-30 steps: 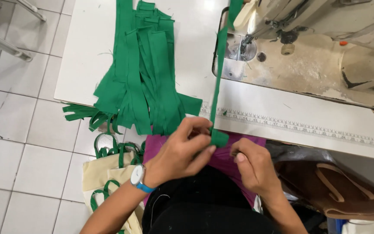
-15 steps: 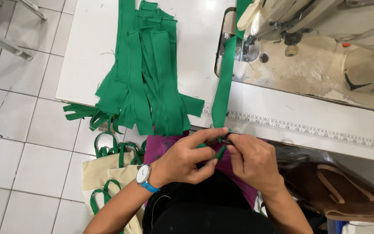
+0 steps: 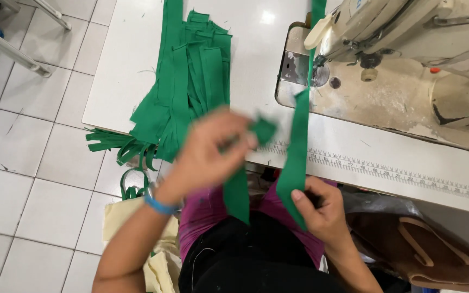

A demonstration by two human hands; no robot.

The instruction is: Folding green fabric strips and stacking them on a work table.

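My left hand [image 3: 213,149] is raised and blurred, pinching a cut green fabric strip [image 3: 240,190] that hangs down over my lap. My right hand [image 3: 321,209] sits lower, near the table's front edge, and grips the end of a long green strip [image 3: 297,146] that runs up to the needle area of the sewing machine [image 3: 408,32]. The two strips hang apart from each other. A pile of green strips [image 3: 188,92] lies on the white table [image 3: 256,59] left of the machine, some drooping over the edge.
A ruler strip [image 3: 386,173] is fixed along the table's front edge. Cream bags with green handles [image 3: 131,217] lie on the tiled floor at my left. A brown bag [image 3: 430,249] rests at my right. Metal legs [image 3: 17,49] stand at upper left.
My hands were together at the lower end of one strip. Now they have parted: the left hand has swung up and left with a separate green piece, the right keeps the strip from the machine.
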